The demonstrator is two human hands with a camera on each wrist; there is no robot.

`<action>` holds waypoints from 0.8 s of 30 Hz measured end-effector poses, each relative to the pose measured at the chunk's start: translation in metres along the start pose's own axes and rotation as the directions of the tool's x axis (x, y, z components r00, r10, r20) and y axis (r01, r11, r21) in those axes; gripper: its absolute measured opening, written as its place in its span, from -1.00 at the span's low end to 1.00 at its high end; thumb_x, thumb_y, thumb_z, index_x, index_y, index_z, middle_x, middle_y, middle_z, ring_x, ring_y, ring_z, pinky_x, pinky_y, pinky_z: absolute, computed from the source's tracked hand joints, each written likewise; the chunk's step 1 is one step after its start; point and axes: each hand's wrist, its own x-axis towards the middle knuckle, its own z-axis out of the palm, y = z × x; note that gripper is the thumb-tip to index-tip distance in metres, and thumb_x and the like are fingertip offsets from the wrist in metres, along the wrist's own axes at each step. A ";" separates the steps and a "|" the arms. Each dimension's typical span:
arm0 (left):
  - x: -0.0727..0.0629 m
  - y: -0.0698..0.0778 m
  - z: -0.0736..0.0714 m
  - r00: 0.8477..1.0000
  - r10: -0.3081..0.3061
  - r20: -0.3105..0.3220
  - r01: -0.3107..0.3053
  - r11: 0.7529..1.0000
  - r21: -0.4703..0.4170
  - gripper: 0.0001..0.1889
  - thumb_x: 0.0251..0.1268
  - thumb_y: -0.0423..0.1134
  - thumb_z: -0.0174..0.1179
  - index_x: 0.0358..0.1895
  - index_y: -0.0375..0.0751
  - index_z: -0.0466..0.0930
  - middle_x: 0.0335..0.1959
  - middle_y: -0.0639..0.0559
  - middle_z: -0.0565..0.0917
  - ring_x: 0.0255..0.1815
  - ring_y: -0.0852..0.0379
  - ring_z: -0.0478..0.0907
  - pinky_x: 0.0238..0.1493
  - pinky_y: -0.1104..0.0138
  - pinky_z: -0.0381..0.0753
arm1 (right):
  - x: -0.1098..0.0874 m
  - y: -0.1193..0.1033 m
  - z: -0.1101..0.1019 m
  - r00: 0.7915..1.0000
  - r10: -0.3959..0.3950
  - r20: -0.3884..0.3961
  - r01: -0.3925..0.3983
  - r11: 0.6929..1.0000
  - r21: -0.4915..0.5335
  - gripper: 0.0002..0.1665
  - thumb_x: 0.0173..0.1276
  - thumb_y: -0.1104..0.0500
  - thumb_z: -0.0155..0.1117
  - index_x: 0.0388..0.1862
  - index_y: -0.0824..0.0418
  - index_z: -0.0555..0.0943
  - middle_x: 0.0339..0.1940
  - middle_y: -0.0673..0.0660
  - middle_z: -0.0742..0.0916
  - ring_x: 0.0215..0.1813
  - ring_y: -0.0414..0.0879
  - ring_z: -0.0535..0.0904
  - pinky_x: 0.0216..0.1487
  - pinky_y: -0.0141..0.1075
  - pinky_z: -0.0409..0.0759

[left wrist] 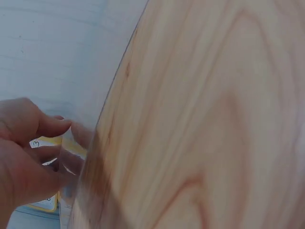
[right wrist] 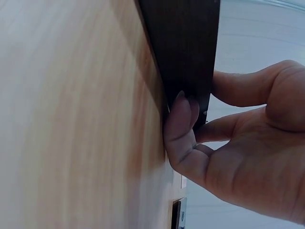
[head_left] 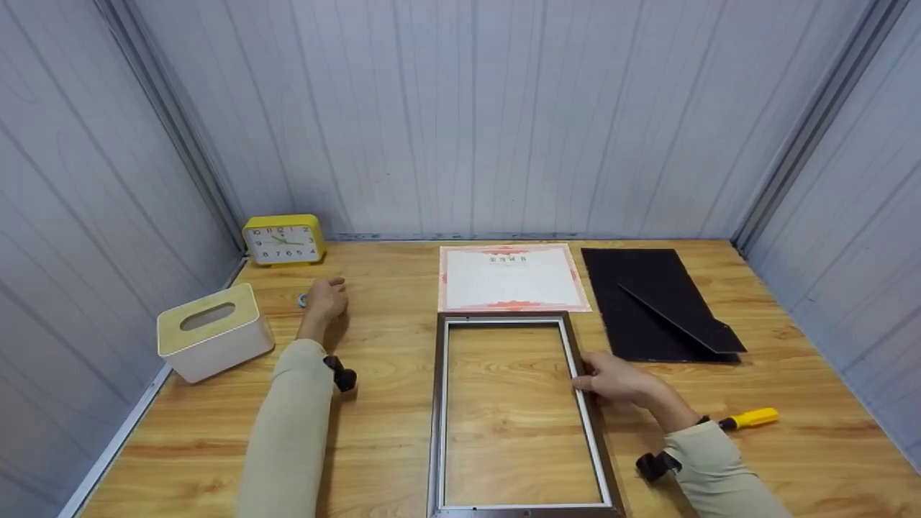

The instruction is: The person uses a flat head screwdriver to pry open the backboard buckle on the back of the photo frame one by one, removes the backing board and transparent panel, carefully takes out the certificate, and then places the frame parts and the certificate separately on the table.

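Note:
My right hand (head_left: 617, 378) grips the right side of a brown and silver picture frame (head_left: 437, 417), its fingers curled round the dark edge (right wrist: 183, 43) in the right wrist view. The frame lies upright-oriented on the table, with bare wood showing through its opening. Off to the left, my left hand (head_left: 326, 302) is low over the table in front of a yellow alarm clock (head_left: 284, 239). Thumb and fingers pinch the edge of what looks like a clear sheet (left wrist: 102, 81), which is hard to make out. A small blue ring (head_left: 302, 300) lies beside this hand.
A certificate (head_left: 511, 279) lies behind the frame. To its right is a black backing board (head_left: 633, 273) with a slanting support leg (head_left: 676, 316). A yellow-handled screwdriver (head_left: 754, 418) lies by the right wrist; a tissue box (head_left: 223, 356) stands at left. Panel walls enclose the table.

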 end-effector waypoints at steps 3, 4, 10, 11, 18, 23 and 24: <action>-0.003 0.000 0.004 0.997 0.052 0.058 -0.055 0.997 0.058 -0.37 0.41 -0.27 0.12 0.48 -0.40 0.24 0.46 -0.33 0.32 0.30 -0.30 0.36 0.24 0.02 0.43 | 0.000 0.000 0.001 1.000 0.017 0.001 -0.017 1.000 0.012 -0.67 0.51 0.29 0.15 0.10 0.50 0.42 -0.24 0.18 0.53 -0.26 -0.03 0.50 -0.29 -0.20 0.57; -0.004 -0.001 0.005 0.995 0.065 0.069 -0.072 0.993 0.095 -0.33 0.41 -0.19 0.17 0.49 -0.41 0.24 0.48 -0.34 0.28 0.46 -0.35 0.14 0.40 -0.06 0.24 | -0.001 0.000 0.001 1.000 0.021 -0.001 -0.021 1.000 0.012 -0.67 0.50 0.28 0.15 0.11 0.50 0.43 -0.24 0.18 0.53 -0.26 -0.03 0.50 -0.29 -0.20 0.57; -0.006 -0.002 0.012 0.991 0.094 0.094 -0.115 0.961 0.252 -0.29 0.39 -0.04 0.28 0.48 -0.32 0.29 0.55 -0.41 0.06 0.52 -0.40 -0.04 0.42 -0.28 -0.09 | 0.001 0.000 0.000 1.000 0.028 -0.012 -0.028 1.000 0.001 -0.67 0.50 0.29 0.16 0.11 0.49 0.43 -0.23 0.19 0.54 -0.25 -0.01 0.50 -0.28 -0.18 0.58; -0.006 -0.001 0.012 0.990 0.095 0.099 -0.118 0.960 0.255 -0.29 0.39 -0.06 0.28 0.48 -0.33 0.28 0.55 -0.42 0.05 0.52 -0.40 -0.02 0.42 -0.28 -0.08 | 0.001 0.000 0.000 1.000 0.028 -0.012 -0.028 1.000 -0.001 -0.68 0.50 0.29 0.15 0.10 0.49 0.43 -0.23 0.19 0.54 -0.25 -0.01 0.50 -0.28 -0.18 0.58; -0.009 0.000 0.010 0.991 0.084 0.106 -0.106 0.968 0.228 -0.31 0.41 -0.17 0.27 0.48 -0.39 0.26 0.55 -0.42 0.06 0.54 -0.36 -0.03 0.48 -0.18 -0.08 | 0.002 -0.001 0.001 1.000 0.025 -0.012 -0.025 1.000 0.005 -0.73 0.50 0.29 0.15 0.05 0.47 0.43 -0.25 0.19 0.53 -0.27 -0.01 0.50 -0.30 -0.19 0.57; -0.014 0.000 0.013 0.992 0.096 0.078 -0.112 0.966 0.235 -0.32 0.41 -0.17 0.27 0.47 -0.42 0.27 0.48 -0.36 0.26 0.50 -0.32 0.12 0.47 -0.14 0.02 | 0.001 0.001 0.002 1.000 0.017 -0.007 -0.017 1.000 0.003 -0.71 0.51 0.29 0.14 0.06 0.48 0.42 -0.26 0.16 0.53 -0.27 -0.02 0.49 -0.31 -0.19 0.57; -0.015 0.000 0.013 0.993 0.095 0.076 -0.110 0.966 0.233 -0.32 0.41 -0.18 0.27 0.47 -0.42 0.27 0.47 -0.35 0.29 0.48 -0.32 0.15 0.46 -0.14 0.06 | 0.001 0.001 0.002 1.000 0.015 -0.004 -0.015 1.000 0.003 -0.71 0.51 0.29 0.14 0.06 0.48 0.42 -0.28 0.15 0.52 -0.28 -0.03 0.48 -0.31 -0.20 0.56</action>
